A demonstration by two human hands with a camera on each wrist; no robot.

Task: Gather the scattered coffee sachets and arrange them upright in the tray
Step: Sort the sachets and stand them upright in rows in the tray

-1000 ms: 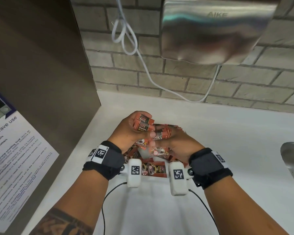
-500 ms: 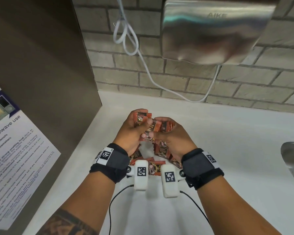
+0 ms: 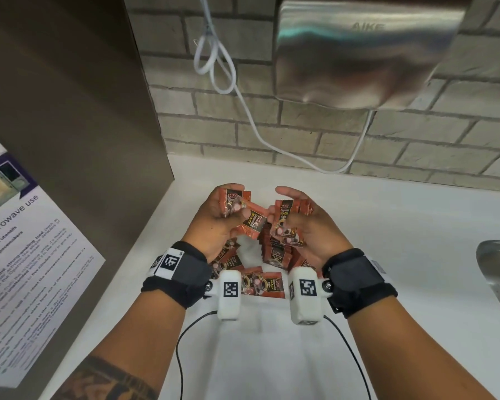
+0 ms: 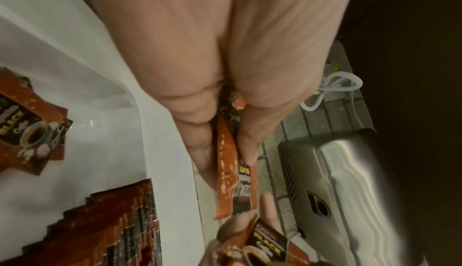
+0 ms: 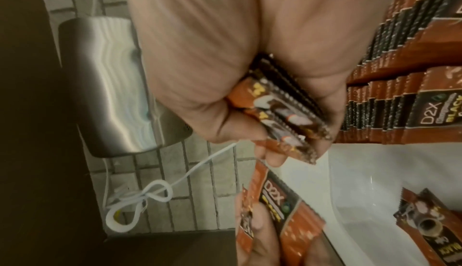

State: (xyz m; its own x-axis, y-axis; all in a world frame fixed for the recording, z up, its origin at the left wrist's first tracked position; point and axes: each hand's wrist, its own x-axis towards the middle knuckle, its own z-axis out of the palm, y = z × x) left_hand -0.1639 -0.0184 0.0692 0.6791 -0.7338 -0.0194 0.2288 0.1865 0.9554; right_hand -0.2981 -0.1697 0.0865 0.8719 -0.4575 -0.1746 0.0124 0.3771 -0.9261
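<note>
White tabletop [image 3: 358, 226] under brick wall. Tray [image 4: 140, 112] near left edge: one row of sachets [image 3: 274, 249] upright, several loose sachets [image 3: 261, 284] flat. Left hand [image 3: 214, 223] raised, fingers pinching two sachets [image 3: 237, 202]; right hand [image 3: 315, 229] clasping small stack [image 3: 292, 212]. Partly done.

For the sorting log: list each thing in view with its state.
Left hand: grips a few orange-brown coffee sachets.
Right hand: grips a small stack of sachets.
White plastic tray: holds an upright sachet row, plus loose sachets lying flat.
</note>
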